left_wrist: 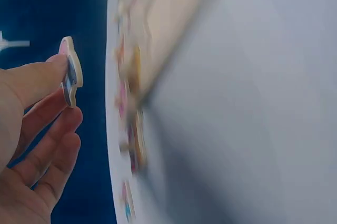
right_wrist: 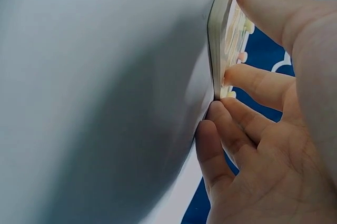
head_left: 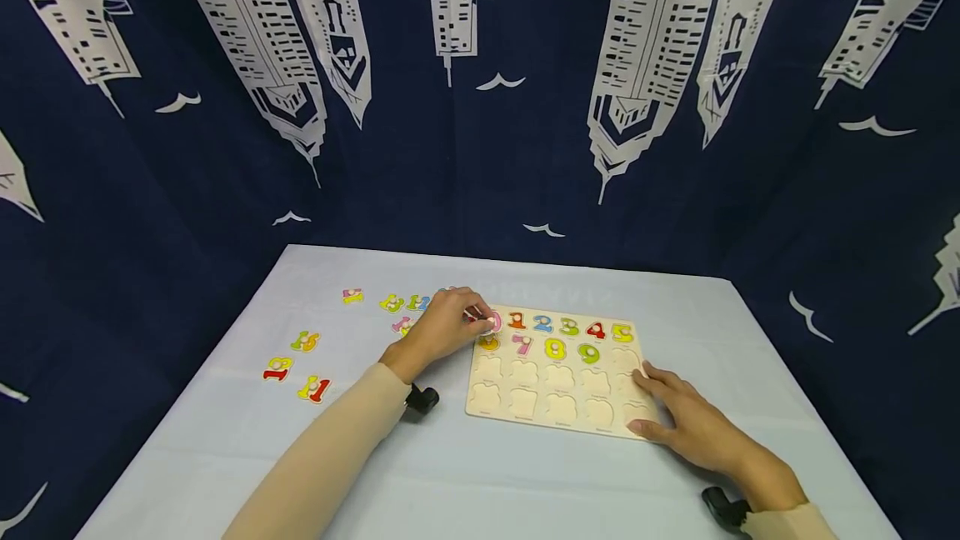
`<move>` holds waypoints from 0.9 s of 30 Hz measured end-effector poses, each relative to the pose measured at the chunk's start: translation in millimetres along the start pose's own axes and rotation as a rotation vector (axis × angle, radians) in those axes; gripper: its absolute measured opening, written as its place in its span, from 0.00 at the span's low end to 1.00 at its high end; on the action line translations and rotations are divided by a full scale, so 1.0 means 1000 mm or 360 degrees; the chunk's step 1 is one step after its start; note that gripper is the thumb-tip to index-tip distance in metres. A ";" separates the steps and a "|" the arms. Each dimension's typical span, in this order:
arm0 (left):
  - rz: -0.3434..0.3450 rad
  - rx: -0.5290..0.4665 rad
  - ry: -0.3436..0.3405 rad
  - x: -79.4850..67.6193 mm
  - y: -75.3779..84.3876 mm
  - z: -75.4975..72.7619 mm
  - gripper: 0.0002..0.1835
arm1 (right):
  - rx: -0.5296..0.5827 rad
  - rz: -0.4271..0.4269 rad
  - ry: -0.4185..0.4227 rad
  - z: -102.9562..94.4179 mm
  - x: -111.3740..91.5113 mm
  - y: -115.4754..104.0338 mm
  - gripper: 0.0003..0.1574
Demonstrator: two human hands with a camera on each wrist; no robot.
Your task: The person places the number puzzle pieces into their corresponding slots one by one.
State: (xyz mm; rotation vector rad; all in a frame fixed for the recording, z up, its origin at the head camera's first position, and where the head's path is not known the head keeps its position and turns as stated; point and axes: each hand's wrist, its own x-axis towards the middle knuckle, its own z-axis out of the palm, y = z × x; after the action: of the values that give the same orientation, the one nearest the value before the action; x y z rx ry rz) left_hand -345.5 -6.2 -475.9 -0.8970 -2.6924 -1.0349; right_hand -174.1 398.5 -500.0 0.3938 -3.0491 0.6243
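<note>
A wooden number puzzle board (head_left: 525, 419) lies on the table with colourful numbers in its two back rows and bare recesses in front. Over its back left corner, my left hand (head_left: 444, 325) pinches a number piece (left_wrist: 77, 71) between thumb and fingers. In the left wrist view that piece is raised on edge, with pink and blue on its face; its number cannot be read. My right hand (head_left: 693, 419) rests on the board's right edge, thumb near the front corner. The right wrist view shows the thumb and one finger touching the board and other fingertips beside its edge.
Loose number pieces lie left of the board, among them a red and yellow one (head_left: 277, 368), a yellow and red one (head_left: 314, 389) and a yellow and orange one (head_left: 305, 342). Several others sit farther back, near the left hand. A dark blue curtain (head_left: 450, 190) hangs behind the white table (head_left: 420, 482).
</note>
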 end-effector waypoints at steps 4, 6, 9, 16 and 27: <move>0.0094 -0.0053 -0.0025 0.014 0.022 0.020 0.04 | 0.0011 0.0018 -0.0014 -0.002 0.000 -0.001 0.57; 0.0127 -0.0085 -0.0061 0.020 0.033 0.031 0.05 | 0.0025 0.0024 -0.0019 -0.002 0.000 -0.002 0.57; 0.0168 -0.0103 -0.0113 0.029 0.050 0.048 0.04 | 0.0037 0.0021 -0.0014 -0.002 -0.001 -0.003 0.57; 0.0207 -0.0072 -0.0230 0.048 0.082 0.094 0.05 | 0.0036 -0.0006 0.0015 0.000 -0.004 -0.003 0.54; 0.0164 0.0166 -0.0261 0.067 0.115 0.142 0.01 | 0.0033 -0.0034 0.0026 -0.002 -0.004 -0.002 0.53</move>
State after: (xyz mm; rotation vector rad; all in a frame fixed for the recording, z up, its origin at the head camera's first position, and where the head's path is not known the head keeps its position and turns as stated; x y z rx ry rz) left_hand -320.9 185.4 -496.9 -1.1326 -2.7664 -0.8253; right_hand -170.1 398.6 -498.1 0.4188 -3.0212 0.6553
